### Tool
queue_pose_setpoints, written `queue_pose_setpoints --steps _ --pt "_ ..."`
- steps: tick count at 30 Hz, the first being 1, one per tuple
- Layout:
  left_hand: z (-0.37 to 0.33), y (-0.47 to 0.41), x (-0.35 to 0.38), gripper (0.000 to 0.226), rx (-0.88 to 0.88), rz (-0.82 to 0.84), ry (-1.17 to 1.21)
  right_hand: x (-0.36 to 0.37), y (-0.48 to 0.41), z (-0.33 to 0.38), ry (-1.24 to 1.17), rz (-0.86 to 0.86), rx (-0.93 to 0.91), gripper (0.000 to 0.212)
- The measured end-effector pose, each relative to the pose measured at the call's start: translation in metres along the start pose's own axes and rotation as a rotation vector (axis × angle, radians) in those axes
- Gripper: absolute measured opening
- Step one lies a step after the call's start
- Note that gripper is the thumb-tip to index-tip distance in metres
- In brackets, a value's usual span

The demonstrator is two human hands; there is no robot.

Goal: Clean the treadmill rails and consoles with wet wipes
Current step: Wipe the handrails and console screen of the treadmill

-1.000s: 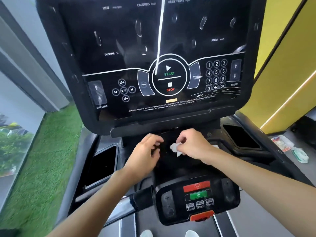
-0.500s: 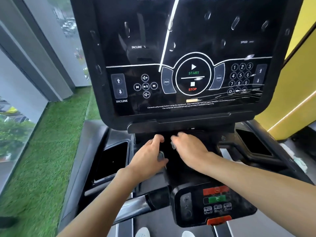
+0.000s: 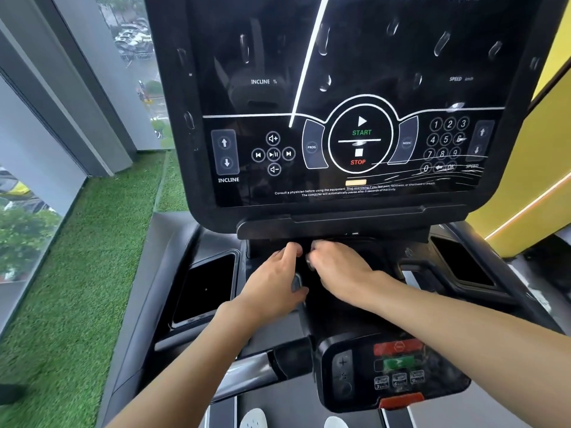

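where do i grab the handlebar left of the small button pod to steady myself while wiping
Take the handlebar on its bare silver stretch, just left of the lower control pod, and come down on it from above with the left hand, which is on that side. It is a round bar lying crosswise with open space above, so fingers should wrap it; the pod closes off its right end.

This is a gym: a large glossy black treadmill console (image 3: 355, 103) with START, STOP, INCLINE and SPEED keys fills the view. Left of it lie green artificial turf (image 3: 77, 273) and tall glass windows (image 3: 27, 211); right of it stands a yellow wall (image 3: 550, 168).
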State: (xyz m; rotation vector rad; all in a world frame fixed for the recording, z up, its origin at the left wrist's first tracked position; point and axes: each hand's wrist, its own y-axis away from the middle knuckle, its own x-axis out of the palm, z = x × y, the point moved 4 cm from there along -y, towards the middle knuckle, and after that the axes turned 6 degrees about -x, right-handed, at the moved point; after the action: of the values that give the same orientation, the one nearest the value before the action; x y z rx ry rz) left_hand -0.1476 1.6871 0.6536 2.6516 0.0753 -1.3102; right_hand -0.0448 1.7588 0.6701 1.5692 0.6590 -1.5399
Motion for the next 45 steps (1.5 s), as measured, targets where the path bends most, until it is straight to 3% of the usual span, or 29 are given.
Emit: queue_pose_setpoints --steps 3,7,12,16,22,28,32,36,45 --pt "0.0 0.001 0.0 0.051 0.015 -0.007 -0.017 -0.004 0.004 0.005 0.056 0.02 -0.104 0.027" --pt "0.002 0.001 0.001 0.052 -0.003 -0.027 -0.032 0.001 0.015 0.003 -0.048 0.096 -0.186 0.01" --pt "-0.004 -0.002 0.001 0.052 -0.045 -0.067 -0.092 0.01 0.026 -0.004 -0.338 0.242 -0.123 0.005" --pt "-0.005 -0.003 0.003 0.048 -0.053 -0.104 -0.119 0.012 0.031 -0.012 -0.41 0.314 -0.067 0.009" --pt "-0.004 -0.001 0.005 0.049 -0.072 -0.117 -0.112 -0.002 0.053 -0.048 -0.25 0.414 0.02 0.025" --pt "-0.005 -0.001 0.008 0.049 -0.05 -0.142 -0.124 -0.005 0.078 -0.089 -0.146 0.327 0.178 0.043" --pt "-0.006 0.001 0.009 0.047 -0.04 -0.155 -0.128 -0.001 0.072 -0.089 -0.069 0.25 0.229 0.031" --pt "-0.007 0.002 0.01 0.046 -0.045 -0.154 -0.137 -0.006 0.068 -0.086 0.059 0.115 0.217 0.013" --pt "-0.006 0.008 0.01 0.047 -0.033 -0.147 -0.121 -0.004 0.047 -0.069 0.479 0.209 0.143 0.045"
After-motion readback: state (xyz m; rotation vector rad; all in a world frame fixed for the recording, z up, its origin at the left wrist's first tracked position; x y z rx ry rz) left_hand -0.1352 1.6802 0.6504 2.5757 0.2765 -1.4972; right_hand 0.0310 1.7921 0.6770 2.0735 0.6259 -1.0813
